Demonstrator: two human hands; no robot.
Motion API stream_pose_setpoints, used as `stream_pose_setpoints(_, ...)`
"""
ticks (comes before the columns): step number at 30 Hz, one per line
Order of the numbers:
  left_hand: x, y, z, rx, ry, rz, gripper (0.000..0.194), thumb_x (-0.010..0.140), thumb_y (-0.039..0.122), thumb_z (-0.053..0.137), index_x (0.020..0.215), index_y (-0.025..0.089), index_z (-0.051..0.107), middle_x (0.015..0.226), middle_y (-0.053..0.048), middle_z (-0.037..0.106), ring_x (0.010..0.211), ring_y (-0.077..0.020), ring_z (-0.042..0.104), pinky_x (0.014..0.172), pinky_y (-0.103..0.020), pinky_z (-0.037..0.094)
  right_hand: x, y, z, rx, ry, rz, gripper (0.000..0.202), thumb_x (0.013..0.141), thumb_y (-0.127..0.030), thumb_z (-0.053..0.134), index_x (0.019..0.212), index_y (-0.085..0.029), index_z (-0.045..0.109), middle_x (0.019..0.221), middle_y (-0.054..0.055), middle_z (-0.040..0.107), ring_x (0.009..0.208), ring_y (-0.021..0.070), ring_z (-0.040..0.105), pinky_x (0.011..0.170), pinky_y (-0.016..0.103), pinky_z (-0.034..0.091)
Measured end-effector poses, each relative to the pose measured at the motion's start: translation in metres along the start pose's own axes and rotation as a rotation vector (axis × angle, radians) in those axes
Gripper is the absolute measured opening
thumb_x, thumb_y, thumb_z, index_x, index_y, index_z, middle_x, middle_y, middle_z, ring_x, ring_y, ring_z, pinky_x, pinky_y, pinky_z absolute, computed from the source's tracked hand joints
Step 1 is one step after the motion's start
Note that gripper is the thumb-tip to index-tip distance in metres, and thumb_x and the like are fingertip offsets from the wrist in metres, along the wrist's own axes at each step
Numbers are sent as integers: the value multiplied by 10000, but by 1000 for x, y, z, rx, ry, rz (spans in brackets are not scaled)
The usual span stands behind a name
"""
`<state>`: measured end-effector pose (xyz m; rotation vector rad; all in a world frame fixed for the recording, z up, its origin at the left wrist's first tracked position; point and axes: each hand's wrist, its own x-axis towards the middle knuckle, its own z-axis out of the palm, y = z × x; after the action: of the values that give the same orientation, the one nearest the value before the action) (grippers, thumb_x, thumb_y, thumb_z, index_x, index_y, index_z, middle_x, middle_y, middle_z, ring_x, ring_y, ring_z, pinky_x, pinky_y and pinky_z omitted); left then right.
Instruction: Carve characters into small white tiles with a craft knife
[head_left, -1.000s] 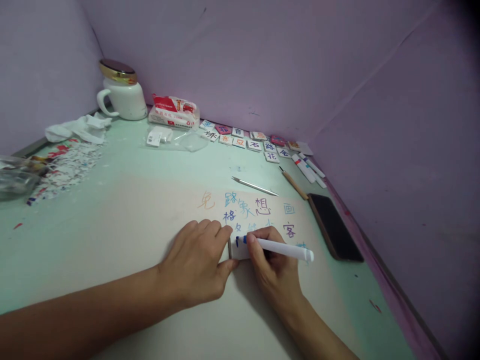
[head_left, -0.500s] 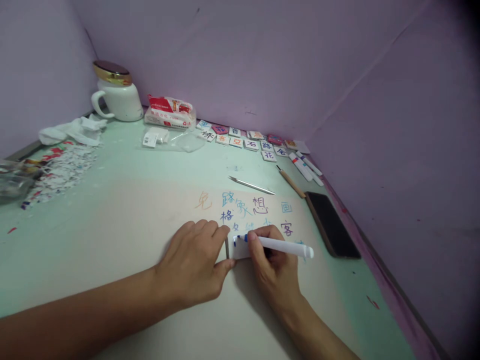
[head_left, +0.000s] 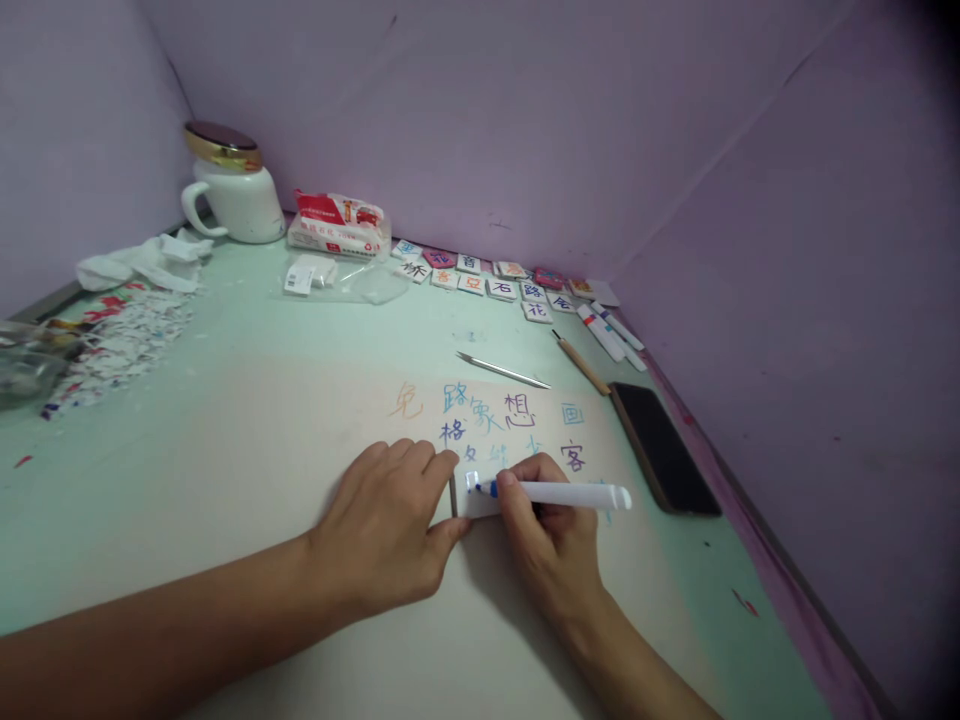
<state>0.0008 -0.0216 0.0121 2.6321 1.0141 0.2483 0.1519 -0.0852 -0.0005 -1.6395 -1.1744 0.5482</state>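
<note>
**Marker tip at the face of a small white tile**

Head view. My left hand (head_left: 390,520) has its grip narrow, forefinger and thumb closed on the left end of a white tile (head_left: 484,507). The tile lies over a pale sheet (head_left: 300,470), on the near side of its coloured handwritten characters (head_left: 519,411); the sheet covers part of the green tabletop (head_left: 337,330). My right hand (head_left: 551,530) has its grip closed around a white marker (head_left: 574,494), fingers near the blue tip, rear end out to the right. Tip sits beside a small blue mark; contact I cannot tell.

Handling, judged: marker probably light, stiff, smooth-barrelled, apt to roll in a loose pinch; best held low, just behind the blue part. Tile looks light and rigid, perhaps brittle at corners, and may slide. I would take it by its edges, clear of ink that could smear.

Beyond: a pointed metal tool (head_left: 502,370); farther right, a phone (head_left: 664,450).
</note>
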Motion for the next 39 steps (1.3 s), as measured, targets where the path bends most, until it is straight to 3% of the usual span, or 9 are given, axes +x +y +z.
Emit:
stream_pose_setpoints(10,0,0,1,-7,15,3,283,807,286,550,1060,158,562,870,-73,583,822,-268,538,720,-421,423,-3,-9,2,96,84,32,217,831,-323,555,651,-205,532,528,-62,424,475,93,360,446,237,268)
stream_pose_setpoints(17,-1,-1,2,-27,19,0,281,806,287,552,1053,156,568,853,-65,574,809,-263,532,710,-417,419,-2,-6,3,101,5,-10,196,849,-314,545,684,-208,544,552,-58,446,485,94,364,448,241,269)
stream_pose_setpoints(39,0,-1,2,-33,31,8,280,800,290,545,1043,153,566,857,-68,575,803,-264,528,707,-419,420,0,-3,3,32,-31,-64,187,861,-298,527,700,-206,548,539,-61,449,474,93,368,449,245,277)
